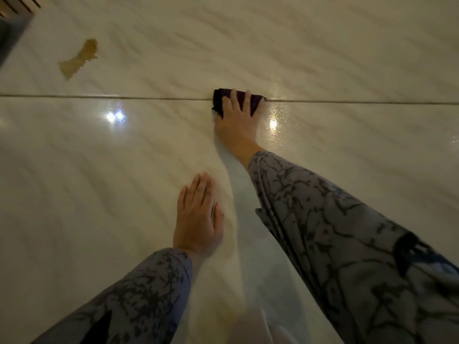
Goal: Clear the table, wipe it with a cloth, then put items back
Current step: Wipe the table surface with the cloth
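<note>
The glossy white marbled table (124, 170) fills the head view, crossed by a dark seam (99, 96). My right hand (236, 117) lies flat with straight, spread fingers on a small dark purple cloth (253, 100), pressing it down right on the seam near the centre. A wet sheen (275, 115) shows just right of the cloth. Nearer to me, my left hand (198, 214) rests flat on the table, fingers straight and together, holding nothing. A brownish spill (79, 58) lies at the far left, well away from the cloth.
A dark edge and slatted object (15, 6) sit at the top left corner. Lamp reflections (114, 116) glare on the surface left of the cloth. My patterned grey sleeves (347, 232) cover the lower right.
</note>
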### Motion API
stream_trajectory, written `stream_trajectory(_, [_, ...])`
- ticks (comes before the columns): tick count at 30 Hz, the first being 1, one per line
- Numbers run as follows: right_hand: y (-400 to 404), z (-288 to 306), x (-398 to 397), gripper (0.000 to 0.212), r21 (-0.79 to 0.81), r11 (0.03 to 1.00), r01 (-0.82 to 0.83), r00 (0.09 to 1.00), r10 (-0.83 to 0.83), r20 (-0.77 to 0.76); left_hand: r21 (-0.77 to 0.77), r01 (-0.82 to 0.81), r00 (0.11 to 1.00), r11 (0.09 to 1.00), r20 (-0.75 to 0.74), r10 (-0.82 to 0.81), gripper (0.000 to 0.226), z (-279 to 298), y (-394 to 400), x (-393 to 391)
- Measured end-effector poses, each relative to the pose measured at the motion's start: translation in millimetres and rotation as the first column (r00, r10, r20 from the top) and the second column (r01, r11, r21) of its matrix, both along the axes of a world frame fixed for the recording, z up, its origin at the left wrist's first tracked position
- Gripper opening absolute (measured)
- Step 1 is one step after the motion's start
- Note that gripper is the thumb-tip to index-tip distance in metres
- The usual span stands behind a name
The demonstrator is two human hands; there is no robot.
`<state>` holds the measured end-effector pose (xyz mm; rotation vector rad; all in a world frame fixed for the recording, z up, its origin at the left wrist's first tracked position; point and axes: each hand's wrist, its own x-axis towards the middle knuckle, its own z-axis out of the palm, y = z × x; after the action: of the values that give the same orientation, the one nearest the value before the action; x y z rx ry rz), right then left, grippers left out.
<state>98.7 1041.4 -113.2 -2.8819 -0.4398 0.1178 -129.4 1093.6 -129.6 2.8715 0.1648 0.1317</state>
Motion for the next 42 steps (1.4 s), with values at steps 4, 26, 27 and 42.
stream_trajectory(4, [27, 4, -8, 0.056, 0.029, 0.960, -0.280, 0.959, 0.281, -0.030, 0.006, 0.004, 1.000, 1.000, -0.028, -0.004, 0.059, 0, 1, 0])
stream_trajectory(26, [-317, -11, 18, 0.053, 0.099, 0.905, 0.414, 0.899, -0.423, 0.110, 0.008, -0.001, 1.000, 1.000, 0.021, 0.001, 0.058, -1, 1, 2])
stream_trajectory(27, [-336, -10, 14, 0.054, 0.093, 0.871, 0.482, 0.866, -0.490, 0.101, 0.008, -0.003, 1.000, 1.000, 0.024, 0.003, 0.057, -1, 1, 2])
stream_trajectory(42, [-197, -2, -29, 0.068, -0.103, 0.736, 0.669, 0.740, -0.673, -0.008, 0.026, -0.006, 1.000, 1.000, 0.017, 0.005, 0.057, -1, -1, 1])
